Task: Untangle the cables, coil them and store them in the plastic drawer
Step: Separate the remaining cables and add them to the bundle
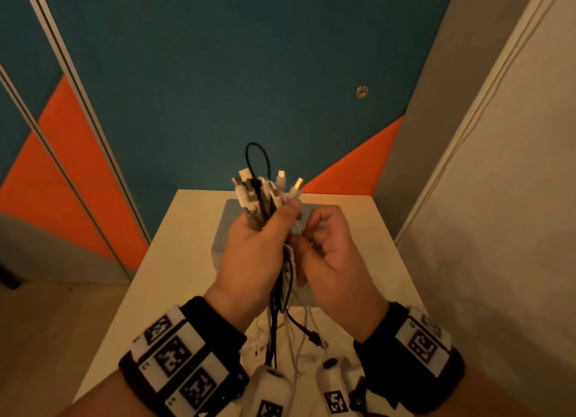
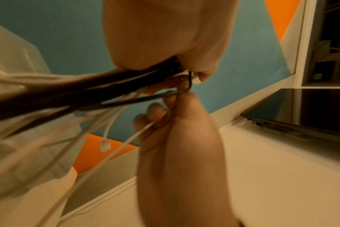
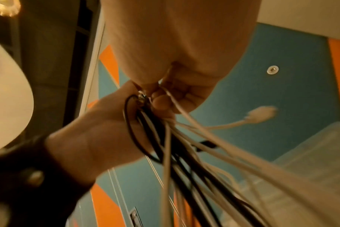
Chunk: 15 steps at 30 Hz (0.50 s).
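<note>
From the head view, the left hand (image 1: 255, 248) is raised in front of the chest with its fingers and thumb curled round a bundle of cables (image 1: 265, 198), black and white together. Their plug ends stick up above the fist, and 1 black loop (image 1: 257, 157) arches higher than the rest. The loose lengths hang down between the 2 wrists onto the white table (image 1: 162, 260) below. Just right of that fist, touching it, the right hand (image 1: 330, 254) has its fingers curled in, pinching a thin white cable (image 1: 297, 226) that runs out of the bundle. Beyond and beneath both hands a translucent plastic drawer (image 1: 224, 229) sits on the table, largely hidden by them.

From the left wrist, the left hand (image 2: 165, 38) fills the top, clamped on the dark strands (image 2: 87, 90) that stream off to the left. Below it the right hand (image 2: 175, 138) holds 1 white cable (image 2: 126, 142) under its curled fingers. A white plug (image 2: 105, 145) dangles to the left of that hand, and a closed laptop (image 2: 301, 110) lies off to its right.

From the right wrist, the right hand (image 3: 184, 46) is at the top with fingertips drawn together on a pale cable (image 3: 177, 104). The left hand (image 3: 107, 122) beneath it grips the bundle (image 3: 175, 153), which trails down to the right over the blurred drawer (image 3: 311, 153).
</note>
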Each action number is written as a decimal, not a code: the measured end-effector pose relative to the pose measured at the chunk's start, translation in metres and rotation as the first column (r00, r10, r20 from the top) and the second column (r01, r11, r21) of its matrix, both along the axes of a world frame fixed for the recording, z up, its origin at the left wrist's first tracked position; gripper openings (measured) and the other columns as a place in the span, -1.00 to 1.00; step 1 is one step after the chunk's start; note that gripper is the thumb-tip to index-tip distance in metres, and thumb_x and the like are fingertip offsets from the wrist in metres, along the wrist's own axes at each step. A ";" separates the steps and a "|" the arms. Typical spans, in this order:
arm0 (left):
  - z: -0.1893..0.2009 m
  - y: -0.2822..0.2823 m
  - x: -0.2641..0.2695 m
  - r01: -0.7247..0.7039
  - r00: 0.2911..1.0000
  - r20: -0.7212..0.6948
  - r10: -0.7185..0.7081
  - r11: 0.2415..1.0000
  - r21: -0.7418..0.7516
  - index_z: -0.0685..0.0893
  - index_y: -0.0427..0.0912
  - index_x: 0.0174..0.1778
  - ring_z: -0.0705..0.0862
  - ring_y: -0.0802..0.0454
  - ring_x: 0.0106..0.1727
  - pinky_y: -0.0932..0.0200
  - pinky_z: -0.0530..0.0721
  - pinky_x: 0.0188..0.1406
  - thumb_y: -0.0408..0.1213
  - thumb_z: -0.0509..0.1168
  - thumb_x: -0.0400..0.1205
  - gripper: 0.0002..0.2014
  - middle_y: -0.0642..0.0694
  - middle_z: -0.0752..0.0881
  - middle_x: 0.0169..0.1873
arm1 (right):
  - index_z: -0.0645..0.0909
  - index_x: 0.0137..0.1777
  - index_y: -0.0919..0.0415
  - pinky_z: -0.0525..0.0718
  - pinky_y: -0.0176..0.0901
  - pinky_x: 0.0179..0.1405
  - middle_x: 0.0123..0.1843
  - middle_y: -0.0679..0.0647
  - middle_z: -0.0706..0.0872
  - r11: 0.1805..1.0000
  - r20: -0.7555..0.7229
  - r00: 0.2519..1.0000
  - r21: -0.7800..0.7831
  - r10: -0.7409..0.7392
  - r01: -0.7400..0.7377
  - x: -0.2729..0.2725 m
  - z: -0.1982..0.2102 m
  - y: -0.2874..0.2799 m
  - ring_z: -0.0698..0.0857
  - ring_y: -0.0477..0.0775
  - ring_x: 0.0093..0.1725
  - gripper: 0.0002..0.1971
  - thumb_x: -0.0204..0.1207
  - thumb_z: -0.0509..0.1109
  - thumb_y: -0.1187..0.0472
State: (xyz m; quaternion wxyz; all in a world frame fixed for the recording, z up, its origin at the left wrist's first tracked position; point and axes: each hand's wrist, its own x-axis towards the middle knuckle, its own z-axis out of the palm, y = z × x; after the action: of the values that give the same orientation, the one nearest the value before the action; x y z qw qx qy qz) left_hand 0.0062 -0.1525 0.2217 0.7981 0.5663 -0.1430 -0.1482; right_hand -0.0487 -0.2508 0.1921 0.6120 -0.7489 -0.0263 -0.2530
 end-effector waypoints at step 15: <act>0.074 0.030 0.056 0.072 0.997 0.013 -0.071 0.985 -0.157 0.48 0.02 -0.17 0.31 0.16 -0.57 0.23 0.37 -0.61 -0.08 0.34 0.69 -0.81 0.08 0.34 -0.50 | 0.47 -0.05 -0.14 0.35 -0.15 -0.43 -0.45 -0.08 0.41 0.961 -0.558 0.827 -0.259 -0.063 -0.101 -0.038 -0.132 -0.063 0.34 -0.12 -0.48 -0.78 0.74 0.09 0.18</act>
State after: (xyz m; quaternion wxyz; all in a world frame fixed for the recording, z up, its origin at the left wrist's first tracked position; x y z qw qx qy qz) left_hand 0.0621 -0.1227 0.2958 0.8340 0.4964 -0.1774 -0.1628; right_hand -0.0864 -0.3141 0.0605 0.4842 -0.8677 0.1120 -0.0093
